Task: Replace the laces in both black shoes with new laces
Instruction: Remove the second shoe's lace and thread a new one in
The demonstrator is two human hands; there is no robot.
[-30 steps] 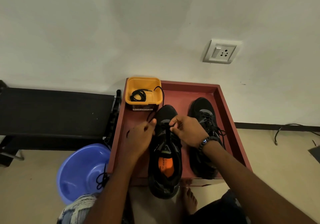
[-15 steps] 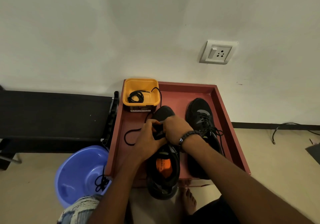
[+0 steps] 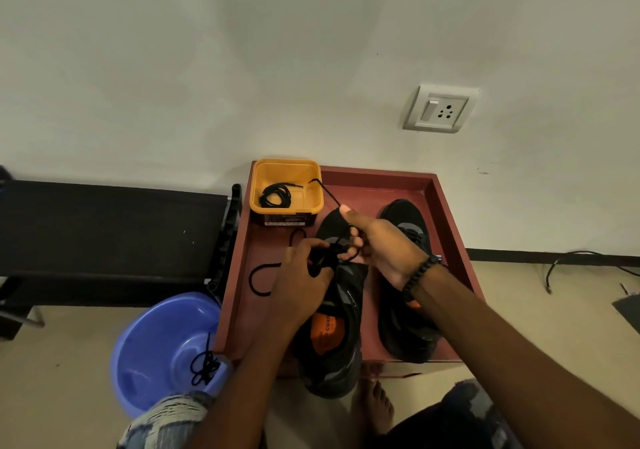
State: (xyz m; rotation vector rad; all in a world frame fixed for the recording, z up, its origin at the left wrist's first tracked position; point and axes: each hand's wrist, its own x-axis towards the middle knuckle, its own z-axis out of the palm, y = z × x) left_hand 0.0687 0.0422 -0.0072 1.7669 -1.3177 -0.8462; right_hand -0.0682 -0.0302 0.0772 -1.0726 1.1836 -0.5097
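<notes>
Tray [image 3: 446,213] red, bearing both black shoes: left shoe [image 3: 341,355] under both hands, right shoe [image 3: 405,337] laced. Left hand [image 3: 301,285] and right hand [image 3: 377,247] pinching new lace [image 3: 261,280] at eyelets. Likely snag: slack end catching yellow tub [image 3: 285,185], tipping it.

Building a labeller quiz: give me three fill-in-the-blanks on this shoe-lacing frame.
1. The coiled spare lace lies in the ____ tub.
2. Both hands work on the shoe on the ____ side of the tray.
3. A tangled lace hangs on the rim of the ____ basin.

Missing words: yellow; left; blue
</notes>
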